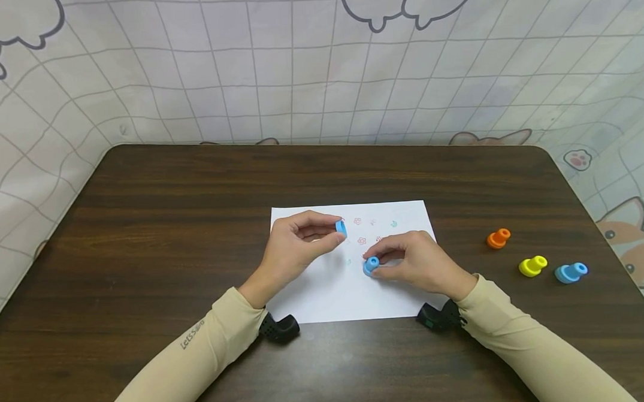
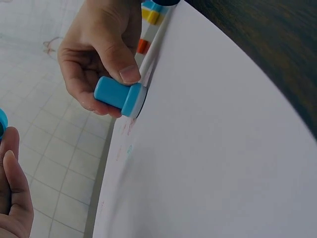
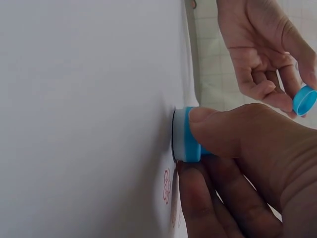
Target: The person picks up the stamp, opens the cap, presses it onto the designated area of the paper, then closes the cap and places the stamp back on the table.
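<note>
Pressed face-down on the white paper sheet (image 1: 326, 297), the blue stamp (image 1: 371, 265) is pinched upright by the right hand (image 1: 416, 263) for a clean print, while the left hand (image 1: 297, 245) beside it pinches the stamp's blue cap (image 1: 341, 228) clear of the paper.

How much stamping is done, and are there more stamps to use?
Several small prints, red flowers and greenish marks, already show on the white paper. Right now the right hand presses a blue stamp onto the sheet, while the left hand holds its blue cap. Plenty of paper is bare, and the orange stamp, yellow stamp and another blue stamp lie aside on the table.
</note>
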`<state>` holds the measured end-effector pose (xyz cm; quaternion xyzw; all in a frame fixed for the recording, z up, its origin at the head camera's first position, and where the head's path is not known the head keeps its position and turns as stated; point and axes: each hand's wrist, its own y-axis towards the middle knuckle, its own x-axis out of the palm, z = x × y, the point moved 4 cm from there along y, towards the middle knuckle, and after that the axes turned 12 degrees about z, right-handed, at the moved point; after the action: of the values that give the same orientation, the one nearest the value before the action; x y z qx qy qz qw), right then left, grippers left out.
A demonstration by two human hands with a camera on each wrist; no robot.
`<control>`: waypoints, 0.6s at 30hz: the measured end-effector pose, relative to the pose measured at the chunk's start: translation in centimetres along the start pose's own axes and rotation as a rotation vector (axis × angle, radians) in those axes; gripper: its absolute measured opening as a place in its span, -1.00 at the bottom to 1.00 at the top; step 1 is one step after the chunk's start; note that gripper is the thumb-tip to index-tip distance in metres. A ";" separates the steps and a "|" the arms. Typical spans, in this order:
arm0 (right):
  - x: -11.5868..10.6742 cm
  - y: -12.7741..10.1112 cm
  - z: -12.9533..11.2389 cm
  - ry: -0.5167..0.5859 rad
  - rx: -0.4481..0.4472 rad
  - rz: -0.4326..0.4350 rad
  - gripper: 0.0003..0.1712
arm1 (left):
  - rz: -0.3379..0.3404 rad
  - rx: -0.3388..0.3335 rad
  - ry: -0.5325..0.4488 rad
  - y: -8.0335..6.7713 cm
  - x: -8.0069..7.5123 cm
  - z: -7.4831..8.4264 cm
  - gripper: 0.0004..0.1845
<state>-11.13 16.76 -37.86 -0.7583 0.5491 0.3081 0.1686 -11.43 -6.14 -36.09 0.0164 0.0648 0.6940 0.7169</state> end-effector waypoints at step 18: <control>0.0 -0.2 -0.3 -0.019 0.006 0.011 -0.73 | 0.011 -0.002 0.012 0.0 0.0 0.3 -0.74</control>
<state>-10.87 16.63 -37.65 -0.7519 0.5526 0.3144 0.1745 -11.40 -6.08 -35.84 0.0117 0.0682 0.6980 0.7127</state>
